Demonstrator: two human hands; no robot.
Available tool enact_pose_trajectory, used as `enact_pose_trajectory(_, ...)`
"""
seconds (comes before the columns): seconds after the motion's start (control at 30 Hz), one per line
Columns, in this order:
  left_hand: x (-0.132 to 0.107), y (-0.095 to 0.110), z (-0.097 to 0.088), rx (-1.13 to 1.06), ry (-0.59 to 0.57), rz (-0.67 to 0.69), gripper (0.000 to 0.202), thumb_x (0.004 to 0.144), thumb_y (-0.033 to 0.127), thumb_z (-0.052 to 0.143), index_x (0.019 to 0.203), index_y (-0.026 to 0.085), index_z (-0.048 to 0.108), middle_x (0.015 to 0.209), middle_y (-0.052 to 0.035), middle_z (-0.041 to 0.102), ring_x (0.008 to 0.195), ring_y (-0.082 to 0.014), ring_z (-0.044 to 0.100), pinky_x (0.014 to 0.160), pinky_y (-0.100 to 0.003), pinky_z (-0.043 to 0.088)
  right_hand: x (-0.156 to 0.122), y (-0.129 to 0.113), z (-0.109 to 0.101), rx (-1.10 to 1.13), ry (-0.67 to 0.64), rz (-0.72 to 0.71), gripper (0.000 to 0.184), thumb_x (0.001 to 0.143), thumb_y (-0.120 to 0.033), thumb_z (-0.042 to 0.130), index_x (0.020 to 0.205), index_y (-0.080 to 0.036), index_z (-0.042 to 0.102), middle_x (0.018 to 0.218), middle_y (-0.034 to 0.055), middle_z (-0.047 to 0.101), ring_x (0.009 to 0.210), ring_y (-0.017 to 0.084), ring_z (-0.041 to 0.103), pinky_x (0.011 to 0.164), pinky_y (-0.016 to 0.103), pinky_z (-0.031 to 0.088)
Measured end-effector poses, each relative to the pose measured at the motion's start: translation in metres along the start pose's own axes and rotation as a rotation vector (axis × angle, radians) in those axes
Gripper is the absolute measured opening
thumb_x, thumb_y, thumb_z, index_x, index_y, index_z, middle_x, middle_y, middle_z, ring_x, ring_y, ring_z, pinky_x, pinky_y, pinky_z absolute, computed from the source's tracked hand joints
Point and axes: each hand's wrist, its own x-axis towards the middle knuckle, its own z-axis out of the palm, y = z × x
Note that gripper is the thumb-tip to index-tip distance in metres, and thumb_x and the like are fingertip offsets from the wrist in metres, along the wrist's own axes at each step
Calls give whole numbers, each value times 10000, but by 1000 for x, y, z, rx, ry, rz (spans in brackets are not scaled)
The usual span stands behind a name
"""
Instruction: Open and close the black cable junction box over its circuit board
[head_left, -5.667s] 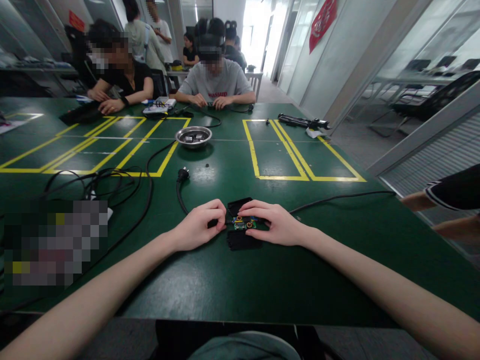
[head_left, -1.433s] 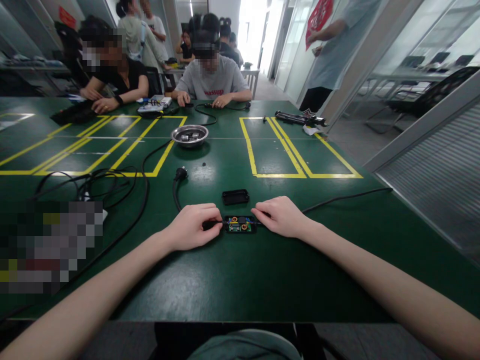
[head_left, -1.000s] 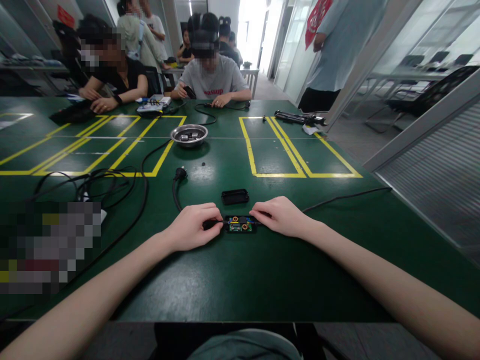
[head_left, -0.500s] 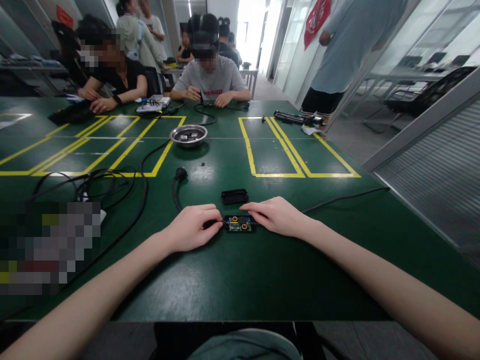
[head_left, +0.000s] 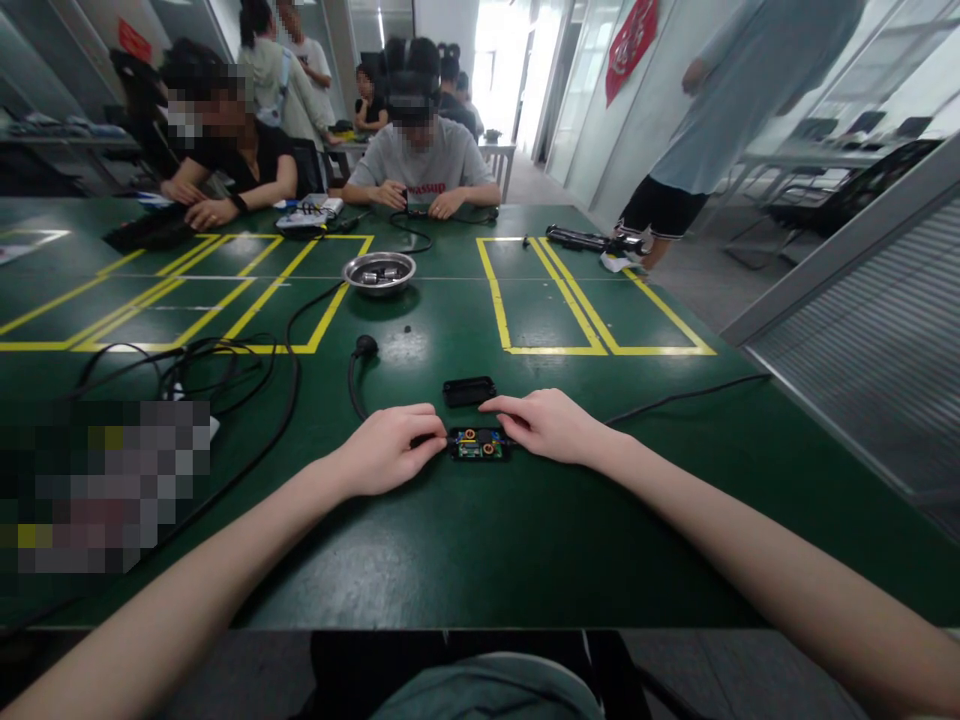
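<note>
On the green table in front of me lies a small black open case with a circuit board (head_left: 480, 445) inside; copper-coloured ring coils show on the board. My left hand (head_left: 397, 447) pinches the black cable at the case's left end. At the right end, my right hand (head_left: 546, 427) has its thumb and lower fingers closed around the cable (head_left: 660, 402), while its index finger points out over the gap behind the case. A black case cover (head_left: 469, 391), hollow side up, rests just behind, near that fingertip. A black plug (head_left: 365, 346) on a cord stands beyond my left hand.
A metal bowl (head_left: 379, 273) with metal parts sits farther back. Coiled black cables (head_left: 217, 370) and a blurred-out object (head_left: 112, 485) lie at left. Yellow tape (head_left: 555, 351) marks the table (head_left: 480, 560). Two people sit across; a folded black tripod-like object (head_left: 581, 238) lies at far right.
My hands and the case keep nearly the same places, with the view shifted slightly. The standing person at right has leaned or moved a little.
</note>
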Motion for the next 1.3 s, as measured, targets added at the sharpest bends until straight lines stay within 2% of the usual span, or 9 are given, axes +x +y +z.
enact_pose_trajectory(0.23, 0, -2, 3, 99, 65, 54, 244, 981, 270, 555, 806, 190, 705, 830, -29, 691, 773, -170, 637, 734, -291, 469, 0, 4, 3, 70, 61, 12, 366, 971, -251, 526, 1295, -246, 696, 662, -3, 687, 607, 167, 630, 631, 262, 384)
enact_pose_trajectory(0.33, 1, -6, 7, 144, 154, 53, 311, 990, 314, 561, 745, 181, 701, 813, -39, 702, 790, -188, 635, 770, -330, 468, -1, 9, 8, 167, 163, 15, 212, 926, -255, 587, 1062, -216, 745, 593, -31, 619, 545, 139, 576, 606, 252, 367)
enact_pose_trajectory(0.43, 4, -11, 13, 109, 255, -53, 194, 970, 280, 579, 917, 184, 739, 847, -38, 702, 812, -199, 641, 769, -336, 496, 1, 15, 14, 255, 339, 62, 112, 890, -261, 624, 852, -195, 706, 578, -35, 560, 538, 127, 529, 596, 254, 372)
enact_pose_trajectory(0.53, 7, -16, 16, 94, 313, -109, 265, 965, 267, 584, 1184, 190, 712, 939, -50, 705, 894, -220, 643, 820, -364, 530, 4, 19, 18, 351, 446, 137, 190, 901, -255, 604, 1038, -196, 722, 788, 17, 640, 650, 153, 562, 641, 279, 439)
enact_pose_trajectory(0.63, 8, -19, 18, 104, 299, -70, 307, 976, 262, 578, 1248, 203, 708, 1100, -85, 711, 1018, -251, 631, 918, -422, 534, 7, 20, 20, 452, 394, 125, 288, 913, -257, 601, 1173, -196, 710, 990, 67, 671, 794, 187, 609, 722, 321, 498)
enact_pose_trajectory(0.93, 8, -19, 23, -48, 294, -49, 149, 952, 201, 629, 1011, 215, 765, 1058, -54, 756, 1022, -232, 657, 937, -402, 536, 4, 13, 12, 673, 280, 12, 83, 870, -272, 686, 831, -200, 693, 887, 33, 691, 802, 169, 618, 776, 324, 512)
enact_pose_trajectory(1.03, 9, -19, 23, -95, 311, -60, 128, 927, 195, 657, 975, 217, 773, 1088, -55, 750, 1021, -225, 673, 943, -394, 539, 3, 13, 13, 721, 273, 36, 101, 843, -282, 718, 882, -198, 680, 887, 28, 691, 801, 165, 623, 734, 309, 497)
enact_pose_trajectory(1.2, 10, -14, 22, -221, 351, -88, 84, 885, 206, 685, 919, 194, 760, 970, -45, 725, 839, -175, 685, 775, -312, 567, 4, 12, 13, 895, 218, 126, 408, 764, -314, 781, 1132, -183, 663, 820, -4, 674, 725, 148, 615, 636, 275, 479)
enact_pose_trajectory(1.3, 10, -11, 24, -373, 380, -143, 157, 852, 205, 703, 1004, 178, 735, 935, -42, 734, 831, -177, 709, 770, -310, 590, 5, 10, 13, 948, 188, 178, 327, 782, -367, 753, 1038, -165, 728, 775, 3, 664, 668, 134, 582, 616, 275, 470)
